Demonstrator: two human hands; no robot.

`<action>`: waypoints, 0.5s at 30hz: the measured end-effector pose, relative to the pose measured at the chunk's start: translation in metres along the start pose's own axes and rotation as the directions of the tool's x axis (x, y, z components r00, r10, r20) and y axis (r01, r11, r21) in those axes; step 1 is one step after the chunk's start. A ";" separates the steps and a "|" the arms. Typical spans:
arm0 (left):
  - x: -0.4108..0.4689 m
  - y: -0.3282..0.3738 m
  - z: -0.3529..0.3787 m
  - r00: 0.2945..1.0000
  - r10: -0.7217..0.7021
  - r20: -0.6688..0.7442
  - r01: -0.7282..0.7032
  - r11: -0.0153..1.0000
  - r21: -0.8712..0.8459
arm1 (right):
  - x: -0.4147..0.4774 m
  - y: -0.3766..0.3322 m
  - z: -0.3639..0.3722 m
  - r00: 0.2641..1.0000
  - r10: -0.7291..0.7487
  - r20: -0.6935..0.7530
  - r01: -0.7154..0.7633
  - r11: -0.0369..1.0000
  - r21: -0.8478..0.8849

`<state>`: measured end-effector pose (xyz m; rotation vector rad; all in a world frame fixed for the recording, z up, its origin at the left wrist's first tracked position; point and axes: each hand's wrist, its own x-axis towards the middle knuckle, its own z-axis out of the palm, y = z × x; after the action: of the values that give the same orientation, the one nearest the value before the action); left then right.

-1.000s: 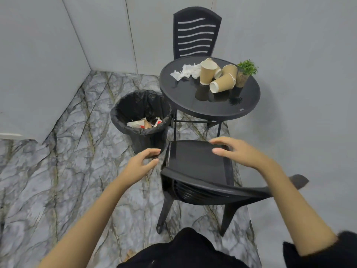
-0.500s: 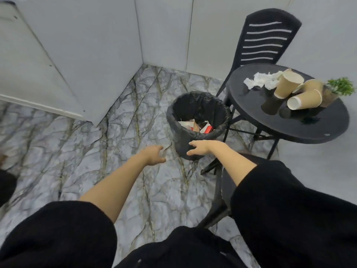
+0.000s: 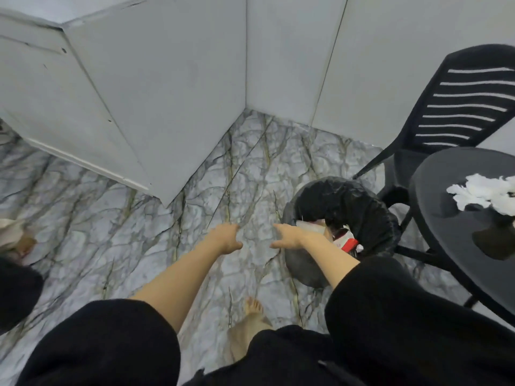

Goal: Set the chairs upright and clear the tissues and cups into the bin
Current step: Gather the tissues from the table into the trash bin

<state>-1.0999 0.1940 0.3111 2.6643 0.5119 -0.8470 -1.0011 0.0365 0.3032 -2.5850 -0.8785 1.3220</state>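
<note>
Two empty hands (image 3: 227,236) (image 3: 287,236), one bin (image 3: 342,207), one upright chair (image 3: 459,107).

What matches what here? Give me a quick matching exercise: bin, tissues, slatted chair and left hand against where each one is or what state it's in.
Things:
1. bin
2. tissues
3. slatted chair
4. left hand

Places or states:
A. upright behind the round table
B. empty, held out over the marble floor
C. lying on the tabletop
D. on the floor, black-lined, with rubbish inside

Pairs: 1-D, 2-C, 3-A, 4-B
</note>
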 end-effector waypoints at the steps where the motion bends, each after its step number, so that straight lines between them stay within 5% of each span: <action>1: 0.018 -0.002 -0.015 1.000 0.002 0.001 -0.002 1.000 0.004 | 0.019 -0.002 -0.016 1.000 -0.006 -0.014 0.006 1.000 0.013; 15: 0.284 -0.002 -0.219 0.996 0.071 0.060 -0.078 0.991 0.108 | 0.220 0.024 -0.242 0.997 0.069 -0.016 -0.067 0.989 0.133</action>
<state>-0.7762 0.3478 0.3115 2.7307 0.3593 -0.9511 -0.7037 0.1738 0.2883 -2.5424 -0.6807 1.3208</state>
